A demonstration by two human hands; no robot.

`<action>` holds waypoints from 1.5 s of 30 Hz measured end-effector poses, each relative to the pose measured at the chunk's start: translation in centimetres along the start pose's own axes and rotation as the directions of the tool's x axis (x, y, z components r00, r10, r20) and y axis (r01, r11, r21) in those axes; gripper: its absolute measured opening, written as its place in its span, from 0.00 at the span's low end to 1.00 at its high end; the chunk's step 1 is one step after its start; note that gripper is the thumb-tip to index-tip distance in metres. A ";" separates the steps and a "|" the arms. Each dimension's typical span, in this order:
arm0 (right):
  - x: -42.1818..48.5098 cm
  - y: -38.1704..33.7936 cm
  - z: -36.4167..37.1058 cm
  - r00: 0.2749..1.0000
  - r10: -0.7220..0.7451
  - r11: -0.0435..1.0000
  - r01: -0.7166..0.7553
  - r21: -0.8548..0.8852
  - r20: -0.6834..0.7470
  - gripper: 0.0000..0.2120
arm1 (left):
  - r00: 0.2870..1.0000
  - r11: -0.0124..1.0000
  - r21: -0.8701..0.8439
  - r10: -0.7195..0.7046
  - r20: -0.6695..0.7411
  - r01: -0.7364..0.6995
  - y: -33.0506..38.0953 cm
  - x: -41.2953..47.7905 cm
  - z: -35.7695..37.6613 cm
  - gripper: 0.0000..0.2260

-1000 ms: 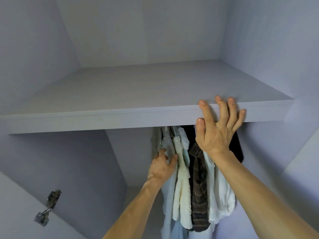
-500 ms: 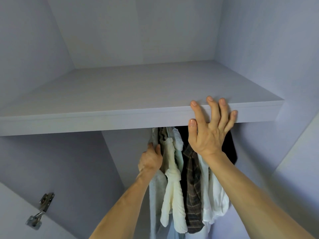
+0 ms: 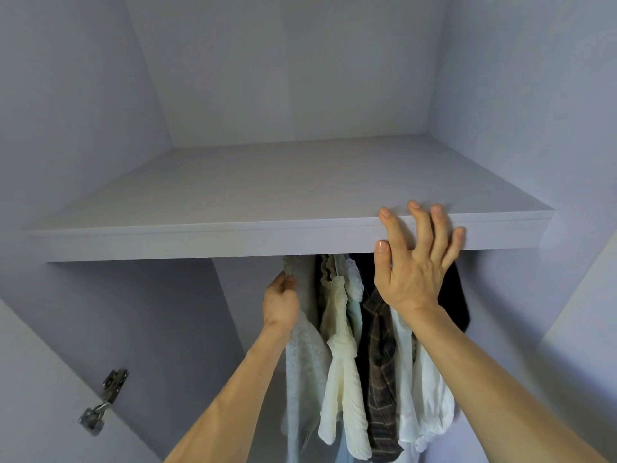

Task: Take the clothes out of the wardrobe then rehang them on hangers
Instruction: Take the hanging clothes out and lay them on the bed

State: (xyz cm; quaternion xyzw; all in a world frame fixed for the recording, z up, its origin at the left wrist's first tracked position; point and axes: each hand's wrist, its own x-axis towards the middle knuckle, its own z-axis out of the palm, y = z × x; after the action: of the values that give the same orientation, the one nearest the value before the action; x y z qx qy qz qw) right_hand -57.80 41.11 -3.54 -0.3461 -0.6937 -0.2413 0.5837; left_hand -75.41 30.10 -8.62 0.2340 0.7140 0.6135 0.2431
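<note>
White top [image 3: 307,369], apparently in left grip [image 3: 280,302]

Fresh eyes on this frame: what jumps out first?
The right hand, fingers spread, presses the front edge of the wardrobe shelf, right of centre. Below it, the left hand grips the top of the leftmost white garment in a row of hanging clothes, a dark plaid shirt among them.
</note>
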 end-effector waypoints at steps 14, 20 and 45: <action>-4.7 -4.8 -3.5 0.963 0.016 0.954 -0.095 0.284 0.268 0.32 | 0.998 0.998 -0.044 0.037 0.054 -0.035 -3.2 -5.2 -7.2 0.15; -13.0 -13.2 -5.4 0.606 -0.092 0.716 -0.511 0.475 0.790 0.31 | 0.993 0.998 -0.047 -0.040 0.111 0.046 -7.8 -13.3 -14.8 0.12; -30.0 -34.0 -39.0 -0.170 -0.976 0.209 -0.574 0.792 0.135 0.29 | 0.548 0.706 0.030 -0.522 -0.654 0.707 -21.4 -70.5 -22.9 0.16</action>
State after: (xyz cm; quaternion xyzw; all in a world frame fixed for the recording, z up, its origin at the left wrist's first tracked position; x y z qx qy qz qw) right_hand -56.24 -15.52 -22.60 0.2467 -0.8788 0.3691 -0.1752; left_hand -36.24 -34.86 -22.60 -0.2087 0.8692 0.4157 0.1676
